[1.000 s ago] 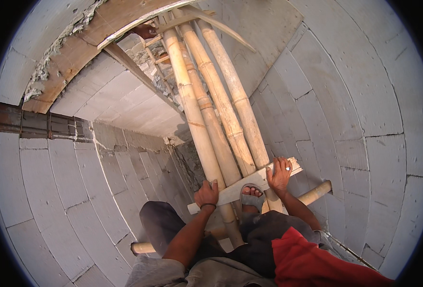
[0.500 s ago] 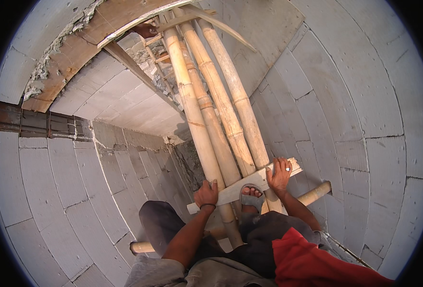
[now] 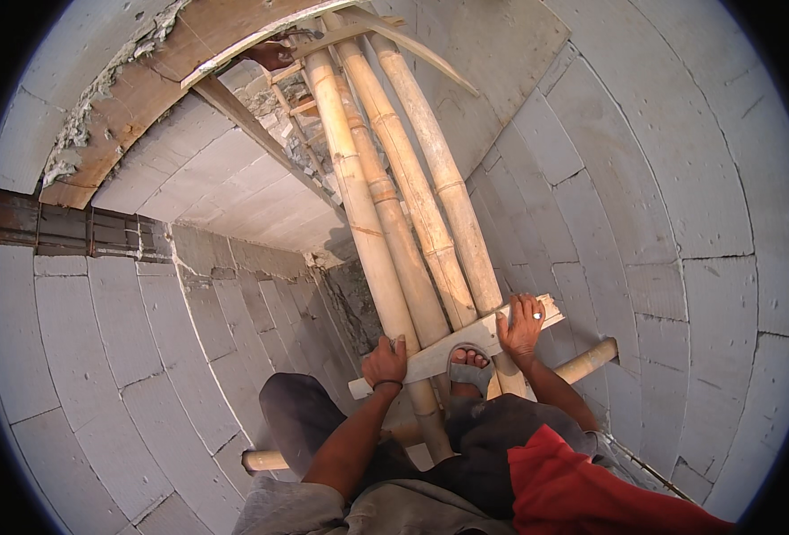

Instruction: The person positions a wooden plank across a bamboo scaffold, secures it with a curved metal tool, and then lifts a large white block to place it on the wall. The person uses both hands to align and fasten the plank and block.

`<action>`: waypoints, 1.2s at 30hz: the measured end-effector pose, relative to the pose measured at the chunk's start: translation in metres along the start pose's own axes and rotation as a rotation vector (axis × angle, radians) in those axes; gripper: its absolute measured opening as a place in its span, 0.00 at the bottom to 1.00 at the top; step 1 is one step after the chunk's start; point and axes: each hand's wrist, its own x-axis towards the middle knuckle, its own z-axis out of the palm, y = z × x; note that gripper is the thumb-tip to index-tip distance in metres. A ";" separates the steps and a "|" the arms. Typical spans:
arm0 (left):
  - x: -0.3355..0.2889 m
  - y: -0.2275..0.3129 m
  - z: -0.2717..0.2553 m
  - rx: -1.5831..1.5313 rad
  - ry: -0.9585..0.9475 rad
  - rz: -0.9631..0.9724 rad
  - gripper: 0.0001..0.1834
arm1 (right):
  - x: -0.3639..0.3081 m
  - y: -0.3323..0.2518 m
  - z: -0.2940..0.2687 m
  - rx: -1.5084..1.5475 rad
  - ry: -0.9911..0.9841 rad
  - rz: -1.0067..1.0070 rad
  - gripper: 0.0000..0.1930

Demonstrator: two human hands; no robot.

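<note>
A pale wooden plank (image 3: 427, 361) lies crosswise over the near part of several long bamboo poles (image 3: 419, 234). My left hand (image 3: 385, 363) is closed on the plank toward its left end, beside the leftmost pole. Near the plank's right end, my right hand (image 3: 521, 326) has its fingers curled over the far edge, a ring showing on one finger. My sandalled foot (image 3: 468, 364) stands at the plank between my two hands. The undersides of both grips are hidden.
A thick crosswise bamboo pole (image 3: 586, 361) passes below me between the block walls (image 3: 644, 223). At the far end, another person's hand (image 3: 272, 55) is beside a thin wooden crosspiece (image 3: 350, 36). A ladder (image 3: 304, 109) stands beyond, over a deep drop. A board edge (image 3: 127, 125) curves at upper left.
At the far end, a small dark tool now shows by the other person's hand. My hands, the plank and the poles have not visibly moved.
</note>
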 end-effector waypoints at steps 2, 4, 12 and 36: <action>0.000 -0.002 0.001 0.003 0.007 0.002 0.22 | 0.000 -0.001 -0.001 0.002 -0.004 0.000 0.25; 0.000 -0.002 0.002 0.004 0.010 0.004 0.21 | 0.000 -0.001 0.000 0.003 -0.007 0.001 0.25; 0.000 -0.002 0.003 0.015 0.029 0.018 0.22 | 0.000 0.001 0.001 0.007 -0.002 -0.007 0.25; 0.000 -0.001 -0.001 -0.040 -0.026 -0.006 0.21 | -0.001 -0.001 0.001 -0.006 -0.003 0.004 0.26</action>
